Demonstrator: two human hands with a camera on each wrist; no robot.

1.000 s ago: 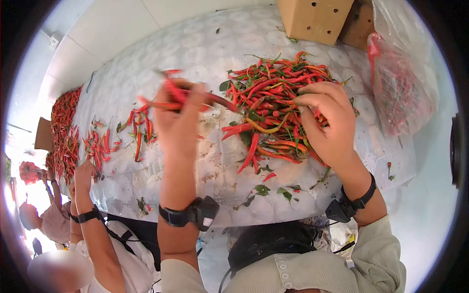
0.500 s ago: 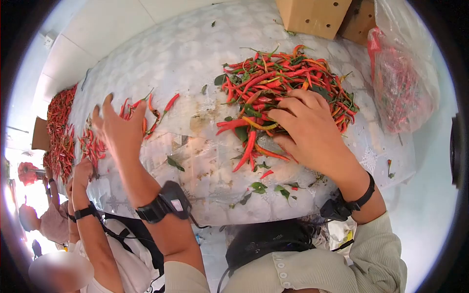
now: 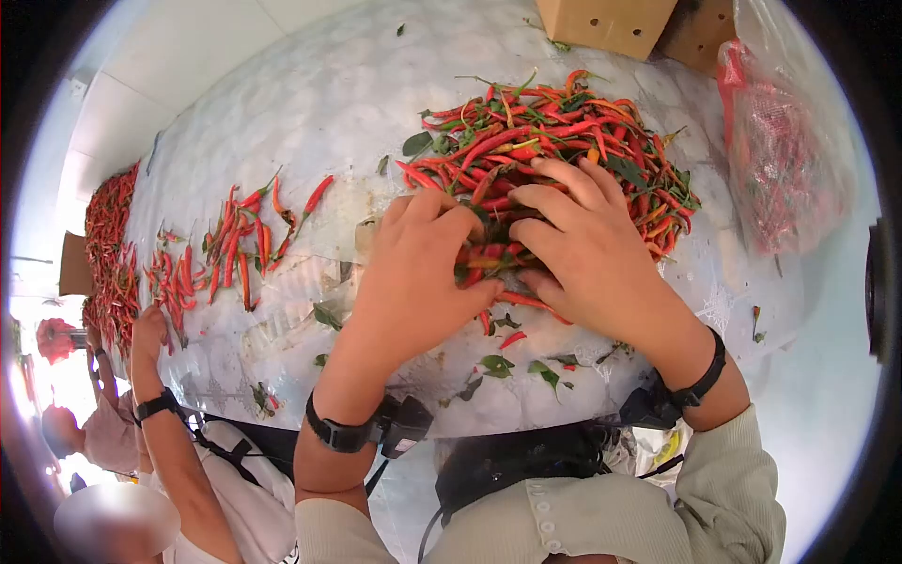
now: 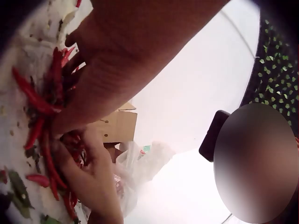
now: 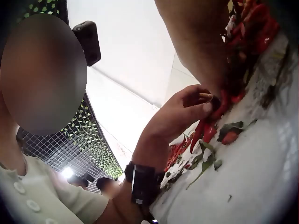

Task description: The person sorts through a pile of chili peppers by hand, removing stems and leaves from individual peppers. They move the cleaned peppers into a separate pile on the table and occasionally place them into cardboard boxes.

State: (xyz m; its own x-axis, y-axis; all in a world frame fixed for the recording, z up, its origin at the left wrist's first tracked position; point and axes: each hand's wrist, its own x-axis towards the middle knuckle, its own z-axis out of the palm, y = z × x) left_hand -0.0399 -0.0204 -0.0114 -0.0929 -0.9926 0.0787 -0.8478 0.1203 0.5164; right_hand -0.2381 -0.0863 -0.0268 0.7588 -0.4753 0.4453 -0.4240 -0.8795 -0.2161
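Observation:
A heap of red chili peppers [image 3: 564,132], mixed with green leaves, lies on the plastic-covered table. Both hands work at its near left edge, facing each other. My left hand [image 3: 404,273] curls its fingers and thumb around a few chilies, seen from the side in the right wrist view, where the left thumb [image 5: 203,108] presses on them. Opposite it, my right hand [image 3: 601,258] has bent fingers dug into the heap, thumb below, around more chilies. Some chilies [image 3: 492,252] show in the gap between the hands; the fingertips are partly hidden.
Smaller groups of chilies [image 3: 230,244] lie to the left, with a large pile [image 3: 113,254] beyond. Another person's hand [image 3: 148,331] works there. Cardboard boxes [image 3: 601,23] and a clear bag of chilies [image 3: 780,160] stand at the back right. Loose leaves [image 3: 496,367] dot the near edge.
My left hand carried chilies leftward, let them go among the small group there, and came back to the heap beside my right hand. The right hand stayed at the heap, its fingers shifting.

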